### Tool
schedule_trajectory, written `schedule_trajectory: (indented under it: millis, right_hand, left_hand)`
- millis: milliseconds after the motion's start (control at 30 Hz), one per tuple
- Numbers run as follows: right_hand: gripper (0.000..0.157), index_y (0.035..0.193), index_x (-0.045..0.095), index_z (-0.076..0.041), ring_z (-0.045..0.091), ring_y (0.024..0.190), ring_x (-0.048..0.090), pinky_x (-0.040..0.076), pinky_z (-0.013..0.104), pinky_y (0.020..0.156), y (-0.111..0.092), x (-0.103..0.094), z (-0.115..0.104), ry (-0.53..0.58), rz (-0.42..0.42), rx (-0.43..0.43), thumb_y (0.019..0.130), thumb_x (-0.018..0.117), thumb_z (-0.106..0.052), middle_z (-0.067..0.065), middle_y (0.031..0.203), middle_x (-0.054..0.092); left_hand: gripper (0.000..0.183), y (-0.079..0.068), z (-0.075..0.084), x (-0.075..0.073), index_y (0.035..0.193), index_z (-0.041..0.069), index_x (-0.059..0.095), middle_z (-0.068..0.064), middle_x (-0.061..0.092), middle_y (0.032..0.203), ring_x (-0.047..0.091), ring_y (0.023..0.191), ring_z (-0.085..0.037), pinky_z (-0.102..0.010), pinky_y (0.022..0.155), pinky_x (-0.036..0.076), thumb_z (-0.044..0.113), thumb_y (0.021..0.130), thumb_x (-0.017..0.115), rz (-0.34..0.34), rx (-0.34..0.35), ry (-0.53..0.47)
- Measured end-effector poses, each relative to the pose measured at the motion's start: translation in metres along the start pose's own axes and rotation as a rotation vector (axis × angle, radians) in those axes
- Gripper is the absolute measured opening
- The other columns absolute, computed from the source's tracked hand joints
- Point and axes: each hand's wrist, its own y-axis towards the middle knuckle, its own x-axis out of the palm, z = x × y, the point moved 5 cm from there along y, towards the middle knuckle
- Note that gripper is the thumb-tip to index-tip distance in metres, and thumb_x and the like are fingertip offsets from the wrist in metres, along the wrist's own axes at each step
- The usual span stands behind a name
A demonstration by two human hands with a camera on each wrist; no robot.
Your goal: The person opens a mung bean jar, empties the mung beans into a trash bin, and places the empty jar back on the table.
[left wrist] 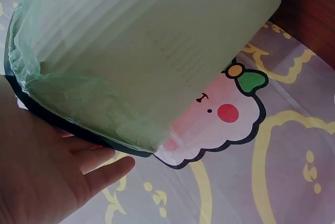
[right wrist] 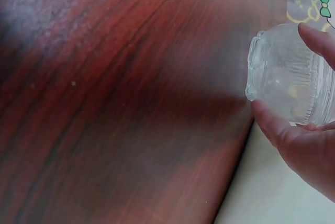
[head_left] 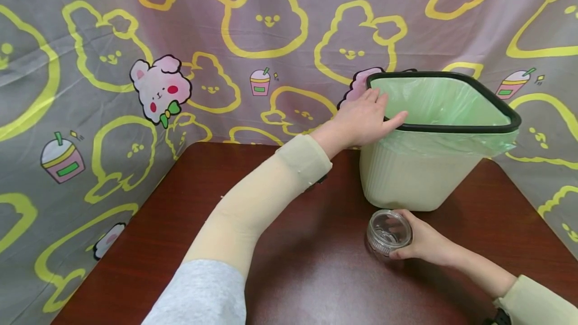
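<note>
A cream trash bin (head_left: 406, 179) stands on the table, lined with a green plastic bag (head_left: 433, 104) folded over its black rim (head_left: 456, 128). My left hand (head_left: 361, 119) is at the rim's left corner, fingers extended; in the left wrist view the hand (left wrist: 47, 166) lies along the rim from outside. In front of the bin, my right hand (head_left: 426, 239) grips a clear glass jar (head_left: 389, 232) from its right side, thumb and fingers round it. The jar is upright and lidless. In the right wrist view, the jar (right wrist: 288, 77) sits between thumb and fingers, its base close to the tabletop.
The dark red wooden table (head_left: 307, 265) meets a grey curtain (head_left: 271, 54) with yellow rabbit outlines at its back and left. The bin takes up the table's back right part.
</note>
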Motion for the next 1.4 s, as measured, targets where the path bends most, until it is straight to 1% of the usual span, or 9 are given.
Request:
schedule_trajectory:
  millis: [367,467,767,933,1000,1200,1267,1333,1400]
  right_hand:
    - [0.076,0.124,0.046,0.006,0.008,0.103,0.06,0.044,0.017,0.082,-0.002,0.001,-0.001,0.043,-0.047,-0.05,0.064,0.09,-0.008,0.021,0.112,0.063]
    - [0.076,0.125,0.046,0.006,0.007,0.104,0.059,0.043,0.016,0.082,-0.003,0.001,-0.002,0.056,-0.058,-0.045,0.064,0.09,-0.009,0.022,0.113,0.063]
    - [0.08,0.129,0.042,0.005,0.012,0.107,0.058,0.042,0.015,0.085,-0.004,0.001,-0.004,0.084,-0.08,-0.046,0.067,0.089,-0.012,0.022,0.117,0.061]
    - [0.088,0.135,0.039,0.001,0.016,0.106,0.057,0.042,0.02,0.086,-0.003,-0.002,-0.008,0.038,-0.072,-0.004,0.066,0.09,-0.018,0.015,0.12,0.059]
    - [0.088,0.137,0.038,0.001,0.017,0.106,0.056,0.042,0.021,0.085,-0.003,-0.005,-0.011,0.013,-0.071,0.02,0.068,0.089,-0.02,0.014,0.121,0.057]
    - [0.074,0.139,0.036,0.003,0.031,0.118,0.05,0.043,0.024,0.086,0.001,-0.014,-0.026,-0.005,-0.069,0.076,0.083,0.079,-0.021,0.02,0.134,0.05]
    - [0.07,0.14,0.035,0.003,0.037,0.123,0.047,0.042,0.022,0.089,0.002,-0.016,-0.031,0.012,-0.079,0.089,0.087,0.075,-0.02,0.022,0.137,0.048]
    - [0.067,0.14,0.035,0.003,0.039,0.125,0.045,0.04,0.021,0.091,0.004,-0.018,-0.036,0.025,-0.087,0.089,0.089,0.072,-0.02,0.023,0.138,0.046]
    - [0.065,0.14,0.036,0.002,0.04,0.126,0.045,0.038,0.02,0.093,0.006,-0.02,-0.041,0.025,-0.093,0.083,0.09,0.071,-0.021,0.023,0.138,0.047]
  left_hand:
    - [0.066,-0.001,0.0,0.0,0.133,0.017,0.043,0.006,0.04,0.125,0.036,0.121,-0.005,-0.019,0.1,0.028,0.064,0.098,0.013,0.0,0.003,-0.015]
    - [0.066,0.0,0.0,0.001,0.133,0.017,0.043,0.006,0.04,0.124,0.035,0.121,-0.004,-0.018,0.1,0.028,0.064,0.098,0.013,-0.003,0.001,-0.018]
    - [0.067,0.001,0.0,0.002,0.135,0.019,0.042,0.007,0.039,0.125,0.034,0.122,-0.003,-0.02,0.096,0.034,0.066,0.097,0.013,0.005,-0.015,-0.036]
    - [0.064,0.0,-0.001,0.001,0.128,0.019,0.045,0.007,0.04,0.116,0.038,0.116,-0.003,-0.02,0.092,0.035,0.065,0.097,0.015,0.012,-0.002,-0.049]
    - [0.063,0.001,-0.002,0.0,0.125,0.019,0.046,0.007,0.041,0.112,0.04,0.111,-0.004,-0.02,0.09,0.036,0.067,0.097,0.015,0.018,0.008,-0.045]
    - [0.078,0.001,-0.005,-0.003,0.142,0.019,0.039,0.007,0.044,0.127,0.04,0.122,-0.004,-0.024,0.099,0.035,0.074,0.093,0.015,0.035,0.032,-0.027]
    - [0.08,0.0,-0.008,-0.003,0.147,0.02,0.035,0.007,0.042,0.134,0.036,0.127,-0.005,-0.026,0.1,0.035,0.075,0.092,0.015,0.033,0.034,-0.036]
    - [0.08,-0.001,-0.012,-0.003,0.147,0.021,0.034,0.007,0.04,0.137,0.035,0.13,-0.006,-0.029,0.098,0.038,0.075,0.092,0.016,0.034,0.03,-0.048]
    - [0.082,-0.001,-0.018,-0.003,0.151,0.022,0.029,0.005,0.033,0.148,0.026,0.138,-0.006,-0.032,0.1,0.038,0.076,0.091,0.015,0.018,0.01,-0.054]
